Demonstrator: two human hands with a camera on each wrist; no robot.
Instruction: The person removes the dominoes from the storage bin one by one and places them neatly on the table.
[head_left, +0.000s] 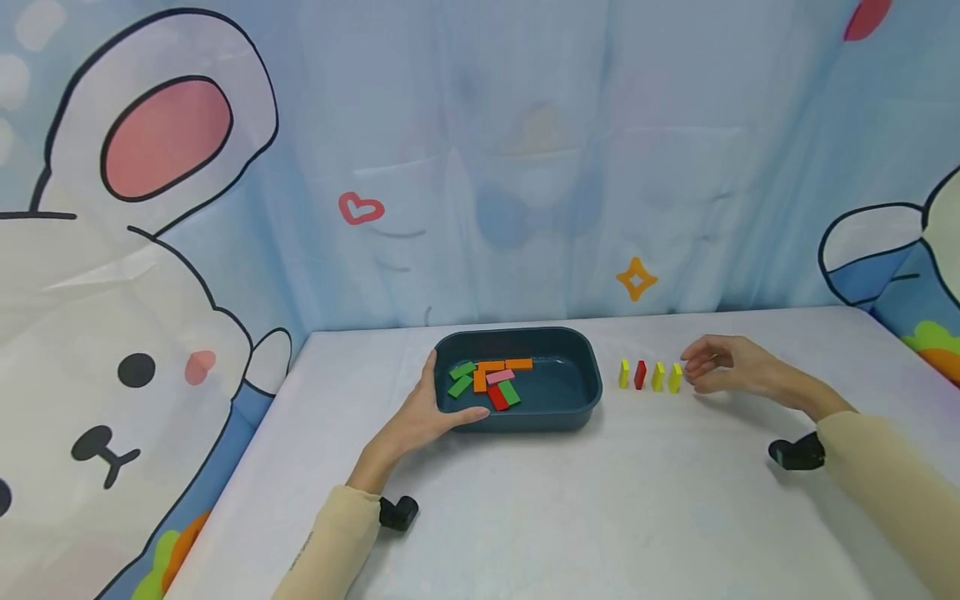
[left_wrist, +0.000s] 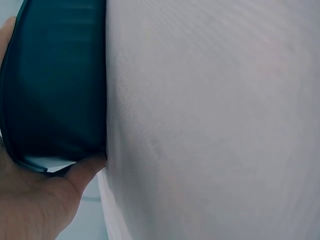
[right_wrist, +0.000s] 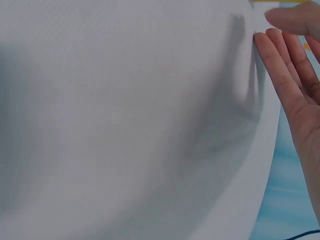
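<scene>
My left hand (head_left: 427,412) grips the left end of a dark teal rectangular tub (head_left: 551,423), thumb along its front side and fingers at its left wall. In the left wrist view the tub's outer wall (left_wrist: 60,85) fills the upper left beside that hand. Flat in the tub lie several coloured domino blocks: green, orange, a pink one (head_left: 500,377) and a red one (head_left: 497,397). To its right stands a short row of upright dominoes, a red one (head_left: 640,375) among yellow ones. My right hand (head_left: 723,364), fingers loosely bent and holding nothing, is just right of the end yellow domino (head_left: 675,377).
A white cloth (head_left: 570,517) covers the table. Behind it hangs a light blue curtain (head_left: 420,275) with cartoon figures, close to the table's far edge. Small black devices (head_left: 399,513) are worn at both wrists.
</scene>
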